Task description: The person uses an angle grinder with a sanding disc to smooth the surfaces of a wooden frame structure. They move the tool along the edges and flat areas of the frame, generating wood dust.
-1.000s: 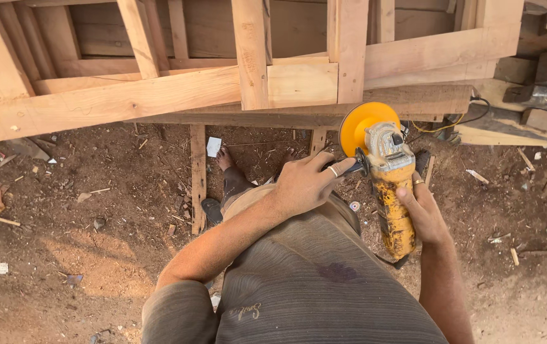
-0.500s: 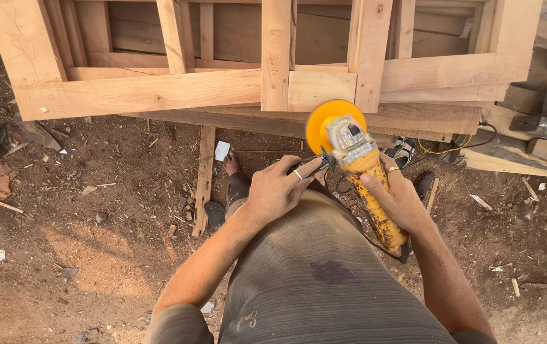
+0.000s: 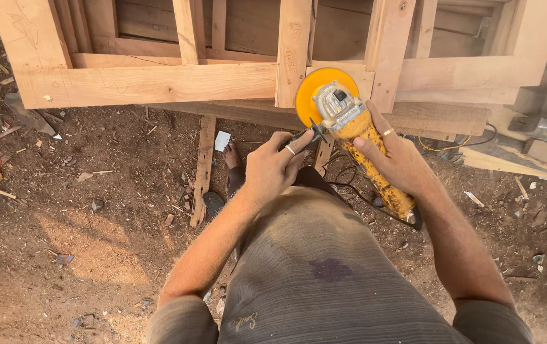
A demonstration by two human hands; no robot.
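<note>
Outdoor carpentry yard: raw wooden frames (image 3: 158,79) over sawdust-strewn dirt ground (image 3: 82,210).

Warm, low sunlight brightens the wooden frame (image 3: 146,83) and throws a long soft shadow over the dirt ground (image 3: 82,242). Focus is sharp at the centre; the far right edge looks hazy and slightly smeared.

Wooden frame (image 3: 158,83) blocks ahead of the hands (image 3: 273,167); open dirt ground (image 3: 82,255) lies leftward.

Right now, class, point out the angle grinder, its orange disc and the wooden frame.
angle grinder (image 3: 362,143): head view, on its yellow body.
orange disc (image 3: 308,95): head view, on the disc's left face.
wooden frame (image 3: 146,83): head view, on the lower horizontal rail.
</note>
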